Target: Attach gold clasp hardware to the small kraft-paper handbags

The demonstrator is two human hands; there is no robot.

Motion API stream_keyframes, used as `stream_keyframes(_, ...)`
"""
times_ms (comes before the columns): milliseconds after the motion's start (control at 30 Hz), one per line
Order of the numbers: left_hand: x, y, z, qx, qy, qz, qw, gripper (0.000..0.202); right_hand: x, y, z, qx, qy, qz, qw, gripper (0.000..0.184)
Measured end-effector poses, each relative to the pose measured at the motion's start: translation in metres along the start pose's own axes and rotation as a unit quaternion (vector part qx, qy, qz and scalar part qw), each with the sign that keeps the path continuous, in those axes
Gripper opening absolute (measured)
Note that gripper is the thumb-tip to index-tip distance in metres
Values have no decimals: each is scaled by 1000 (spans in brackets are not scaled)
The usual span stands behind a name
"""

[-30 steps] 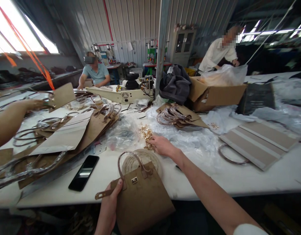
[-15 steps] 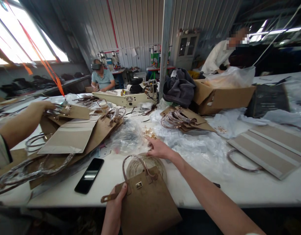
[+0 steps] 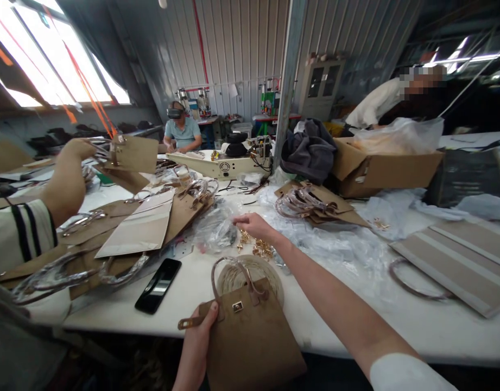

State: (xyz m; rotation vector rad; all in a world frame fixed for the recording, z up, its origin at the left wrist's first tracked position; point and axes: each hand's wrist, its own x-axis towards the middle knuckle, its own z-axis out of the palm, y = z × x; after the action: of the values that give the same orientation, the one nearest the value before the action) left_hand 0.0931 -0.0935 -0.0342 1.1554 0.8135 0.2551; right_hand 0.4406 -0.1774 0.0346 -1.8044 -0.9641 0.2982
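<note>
My left hand [image 3: 197,341] is closed on the upper left edge of a brown handbag panel [image 3: 253,336], thumb in front. The panel has a curved handle, a small metal plate and a short strap sticking out to the left. Behind the handle lies a pale round coil [image 3: 272,274] of what looks like cord. My right hand [image 3: 253,224] is stretched forward with its fingers pinched together; what they hold, if anything, cannot be made out. Just below it are small gold metal fittings [image 3: 263,248], with crumpled clear plastic [image 3: 213,228] to its left.
A phone [image 3: 158,286] lies left of the panel. Stacked bag panels with wrapped handles [image 3: 123,269] cover the left side, where a co-worker's arm [image 3: 68,179] lifts one. A striped panel [image 3: 453,260] lies right. A cardboard box [image 3: 400,171] stands behind. Two other people are farther back.
My right hand has moved from above the gold fittings, forward and slightly left, leaving more of them visible. The left hand keeps its hold on the handbag panel. The co-worker has raised a panel.
</note>
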Motion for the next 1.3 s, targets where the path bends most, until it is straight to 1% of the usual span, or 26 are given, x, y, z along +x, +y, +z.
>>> stream_keyframes(100,-1,0,0,-8,0,-8,1000,63,-9,2,2,0,-8,1,1000,33)
stream_keyframes(200,-2,1,0,-8,0,-9,1000,63,-20,2,1,-23,1,12,1000,23)
stream_keyframes(233,-2,1,0,-7,-2,-8,1000,63,-24,1,-1,-33,6,15,999,23)
stream_keyframes(367,-3,1,-2,1,-11,8,1000,62,-36,-5,-12,-81,26,22,996,41)
stream_keyframes(467,-4,1,-3,9,0,24,1000,64,-46,-7,-19,-118,41,30,992,53)
stream_keyframes(533,-5,1,-3,14,10,32,999,65,-53,-7,-19,-139,47,35,989,58)
stream_keyframes(600,-7,3,-2,16,13,34,999,65,-63,-5,-13,-157,25,22,987,57)
stream_keyframes(733,-11,6,1,14,0,32,999,65,-84,-4,13,-177,-49,-54,981,30)
stream_keyframes(800,-10,7,1,17,0,25,1000,65,-93,-4,28,-186,-61,-74,978,27)
stream_keyframes(867,-8,6,0,28,7,16,999,65,-96,-2,37,-191,-56,-73,977,25)
stream_keyframes(900,-7,6,-1,34,9,14,999,65,-97,-1,38,-191,-46,-67,978,25)
stream_keyframes(967,-5,5,-2,41,5,13,999,64,-94,2,37,-187,-16,-55,981,31)
stream_keyframes(1067,-2,2,-4,35,-15,21,999,60,-83,4,26,-171,17,-55,984,44)
stream_keyframes(1133,-2,0,-5,31,-23,21,999,58,-73,3,19,-157,18,-65,985,47)
stream_keyframes(1200,-1,-1,-5,33,-19,18,999,57,-62,-1,14,-144,14,-76,987,48)
stream_keyframes(1300,-1,-1,-5,40,-9,22,999,60,-50,-10,14,-120,14,-84,989,50)
